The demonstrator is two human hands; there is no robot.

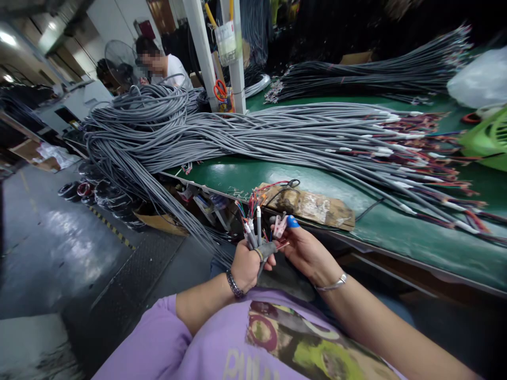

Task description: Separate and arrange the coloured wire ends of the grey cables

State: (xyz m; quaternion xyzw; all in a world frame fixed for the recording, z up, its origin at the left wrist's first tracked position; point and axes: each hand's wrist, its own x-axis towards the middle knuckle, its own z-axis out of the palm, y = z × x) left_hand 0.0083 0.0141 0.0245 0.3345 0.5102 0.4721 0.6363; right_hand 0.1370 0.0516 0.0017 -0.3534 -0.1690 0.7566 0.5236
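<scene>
One spread of gray cables (277,124), its strands too many to count, crosses the tabletop (420,198); one black cable bundle (376,76) lies toward the far edge. Near the front edge: one brown block (312,207). At the right end: one green basket (489,140), one plastic bag (481,79). Left fingers (270,262): at least three gray cable ends (259,228). Right fingers (300,237): one pinkish clip (280,226), one blue cap (292,221).
</scene>
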